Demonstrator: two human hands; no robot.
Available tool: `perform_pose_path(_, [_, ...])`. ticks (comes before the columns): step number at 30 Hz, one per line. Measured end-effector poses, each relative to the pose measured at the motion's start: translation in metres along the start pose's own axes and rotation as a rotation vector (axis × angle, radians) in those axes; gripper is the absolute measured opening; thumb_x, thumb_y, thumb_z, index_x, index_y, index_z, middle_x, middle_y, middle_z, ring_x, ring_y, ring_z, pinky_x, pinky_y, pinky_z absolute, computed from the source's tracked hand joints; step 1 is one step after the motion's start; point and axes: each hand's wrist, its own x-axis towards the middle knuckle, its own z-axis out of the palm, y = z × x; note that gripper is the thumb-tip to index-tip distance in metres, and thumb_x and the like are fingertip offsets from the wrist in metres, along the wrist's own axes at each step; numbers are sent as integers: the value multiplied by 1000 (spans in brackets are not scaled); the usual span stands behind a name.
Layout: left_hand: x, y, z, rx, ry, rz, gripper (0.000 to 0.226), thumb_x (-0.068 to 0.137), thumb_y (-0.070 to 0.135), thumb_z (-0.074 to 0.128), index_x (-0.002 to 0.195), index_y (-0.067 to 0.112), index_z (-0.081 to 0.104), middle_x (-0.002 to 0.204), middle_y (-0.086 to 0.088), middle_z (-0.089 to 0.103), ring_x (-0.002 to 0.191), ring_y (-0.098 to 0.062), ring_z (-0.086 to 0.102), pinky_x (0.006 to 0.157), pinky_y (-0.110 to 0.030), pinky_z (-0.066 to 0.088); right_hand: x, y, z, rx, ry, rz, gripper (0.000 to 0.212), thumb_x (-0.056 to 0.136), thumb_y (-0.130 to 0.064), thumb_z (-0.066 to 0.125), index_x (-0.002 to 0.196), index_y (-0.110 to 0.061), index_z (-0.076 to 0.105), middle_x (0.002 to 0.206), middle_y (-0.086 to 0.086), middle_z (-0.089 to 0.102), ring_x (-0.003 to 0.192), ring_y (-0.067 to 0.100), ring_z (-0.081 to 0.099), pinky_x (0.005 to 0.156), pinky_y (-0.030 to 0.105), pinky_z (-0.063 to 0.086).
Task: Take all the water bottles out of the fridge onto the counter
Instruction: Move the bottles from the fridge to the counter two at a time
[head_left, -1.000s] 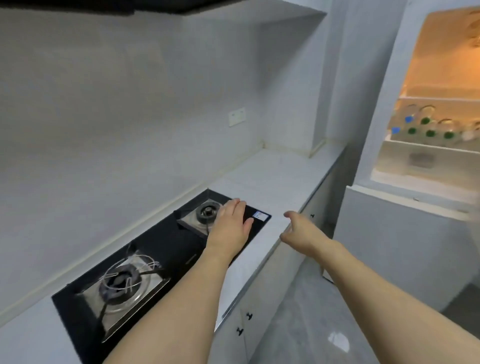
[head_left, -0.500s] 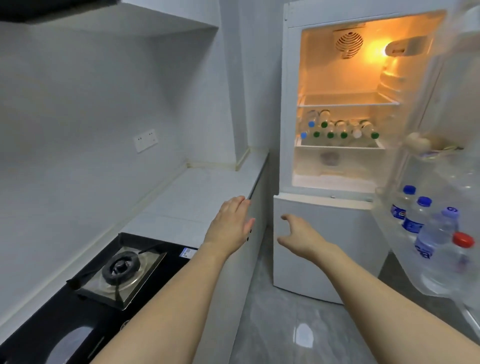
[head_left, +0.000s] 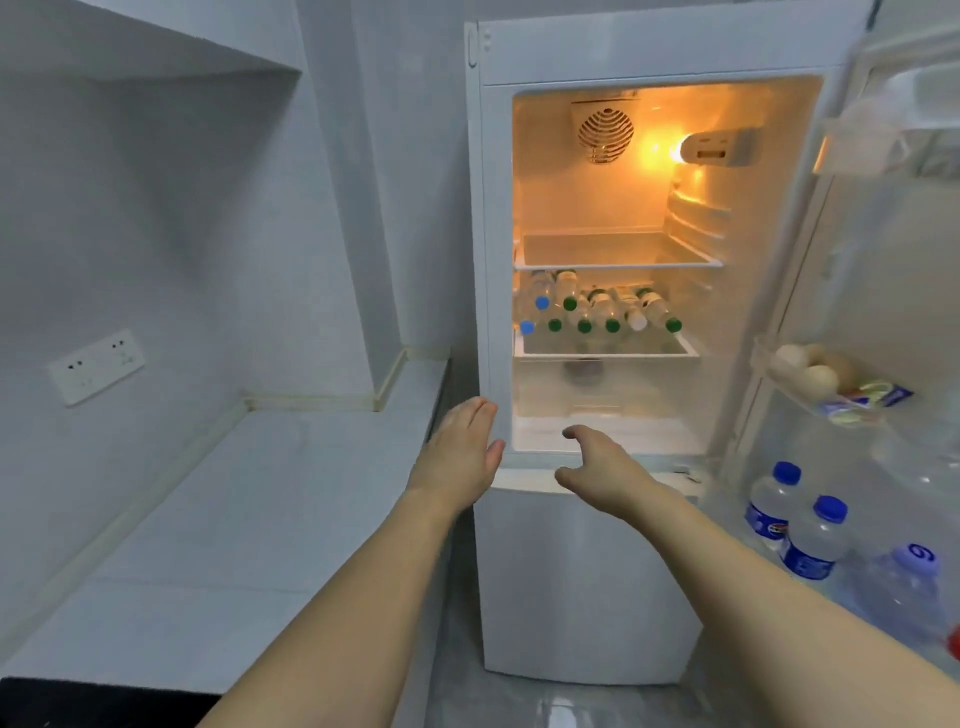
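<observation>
The white fridge stands open and lit inside. Several water bottles with green, blue and white caps lie on their sides on its lower shelf. More bottles with blue caps stand upright in the open door's bottom rack at the right. My left hand reaches forward with straight fingers near the fridge's left edge and holds nothing. My right hand is stretched out below the shelf with loosely curled fingers, also holding nothing. The white counter lies to the left.
Eggs and small packets sit in the door's middle rack. The fridge's upper glass shelf holds nothing. A wall socket is at the left. The black stove's corner shows at the bottom left. Grey floor tiles lie in front of the fridge.
My view has swung right from the stove to the open fridge, which is now nearer. Both hands have stayed stretched out and now hang in front of the fridge opening.
</observation>
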Motion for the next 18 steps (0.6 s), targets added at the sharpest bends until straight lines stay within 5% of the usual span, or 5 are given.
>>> perform_pose_path(8, [85,20,17,-44,-33,104,53,103,28,44,153,15,30,160,-2,27,146,-19,25,116,-33,30,63,25,-49,38,124,64,60,92,-20,52,148,-14,32,153,3,34,127,22,46,90,26,39])
perform_pose_path(14, [147,36,34,-95,-49,88,49,104,30,44,149,16,34,155,-2,35,139,-20,38,108,-34,39,112,43,-68,92,193,101,58,91,-19,53,146,-12,36,151,5,39,134,23,41,106,32,37])
perform_pose_path(18, [202,36,49,-195,-55,7,47,103,28,45,147,13,38,149,-5,42,130,-23,46,101,-31,39,161,53,-84,157,250,99,51,92,-14,52,142,-14,42,143,6,49,116,22,52,87,27,40])
